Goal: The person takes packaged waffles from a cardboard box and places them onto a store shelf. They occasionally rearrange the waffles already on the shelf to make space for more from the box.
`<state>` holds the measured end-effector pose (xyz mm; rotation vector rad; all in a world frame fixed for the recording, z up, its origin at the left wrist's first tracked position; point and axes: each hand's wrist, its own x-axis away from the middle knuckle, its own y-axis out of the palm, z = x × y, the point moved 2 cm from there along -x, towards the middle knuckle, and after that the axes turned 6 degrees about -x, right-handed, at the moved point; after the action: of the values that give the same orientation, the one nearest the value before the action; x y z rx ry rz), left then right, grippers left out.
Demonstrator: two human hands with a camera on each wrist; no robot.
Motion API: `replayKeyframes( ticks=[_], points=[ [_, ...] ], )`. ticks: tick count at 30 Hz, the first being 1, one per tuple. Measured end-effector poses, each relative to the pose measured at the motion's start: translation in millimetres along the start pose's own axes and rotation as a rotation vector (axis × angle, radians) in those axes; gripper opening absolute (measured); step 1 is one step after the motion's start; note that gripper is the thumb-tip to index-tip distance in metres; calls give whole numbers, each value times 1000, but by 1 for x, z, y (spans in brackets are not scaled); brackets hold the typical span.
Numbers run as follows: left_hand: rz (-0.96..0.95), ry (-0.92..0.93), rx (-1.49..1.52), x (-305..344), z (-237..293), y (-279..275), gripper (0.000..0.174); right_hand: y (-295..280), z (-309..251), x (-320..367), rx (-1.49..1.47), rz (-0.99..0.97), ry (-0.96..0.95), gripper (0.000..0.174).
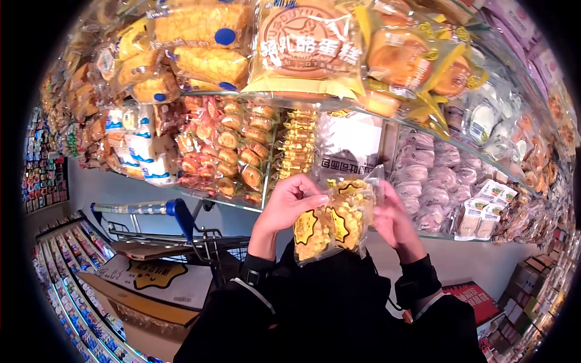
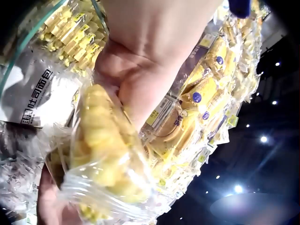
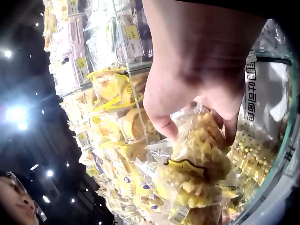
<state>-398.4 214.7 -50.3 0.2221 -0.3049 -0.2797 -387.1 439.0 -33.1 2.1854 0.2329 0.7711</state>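
While your left hand point(image 1: 289, 204) pinches the yellow snack packets point(image 1: 346, 222) at the left, your right hand point(image 1: 394, 219) grips their right side. They hang between both hands, in front of the stocked shelf point(image 1: 225, 201).

L grip point(image 1: 287, 204) & R grip point(image 1: 394, 218) pinching, fwd of chest.

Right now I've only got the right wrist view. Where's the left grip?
Observer: In the head view, the left grip holds the left side of the bagged yellow snacks.
Operator: Anything low on that side?
Observer: Yes, a blue-handled shopping cart, at the lower left of the head view.
Operator: What's near it?
Observer: A cardboard box with a black-edged emblem; can't tell if it's inside the cart.
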Motion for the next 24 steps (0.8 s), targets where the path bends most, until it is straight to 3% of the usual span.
replayKeyframes(
  ticks=[2, 5, 8, 10, 13, 15, 16, 18, 20, 22, 23, 24],
  points=[
    [20, 32, 7, -10, -6, -11, 13, -1, 6, -29, -29, 93, -31, 39],
    [55, 146, 107, -14, -16, -28, 15, -38, 22, -74, 156, 445, -354, 21],
    [-27, 249, 293, -10, -28, -43, 18, -91, 45, -138, 206, 432, -751, 19],
    [-85, 234, 335, -4, -38, -47, 19, -98, 54, -167, 103, 348, -713, 22],
    [-99, 185, 391, 1, -49, -44, 18, -107, 60, -195, 299, 327, -635, 27],
    [-70, 138, 380, 2, -58, -41, 18, -111, 52, -207, 1032, 547, -903, 33],
    [-42, 111, 350, 1, -61, -38, 20, -103, 45, -208, 1031, 545, -904, 33],
    [2, 92, 298, -2, -60, -34, 19, -85, 28, -202, 1451, 616, -1125, 39],
    [43, 72, 240, -3, -55, -32, 19, -90, 23, -212, 1483, 608, -1115, 45],
    [77, 61, 161, -7, -49, -30, 12, -82, 20, -224, 1213, 424, -779, 43],
    [103, 22, 123, -9, -42, -30, 12, -73, 19, -228, 1353, 497, -640, 39],
    [96, 19, 115, -12, -42, -30, 12, -91, 27, -240, 1345, 547, -819, 28]
  ],
)
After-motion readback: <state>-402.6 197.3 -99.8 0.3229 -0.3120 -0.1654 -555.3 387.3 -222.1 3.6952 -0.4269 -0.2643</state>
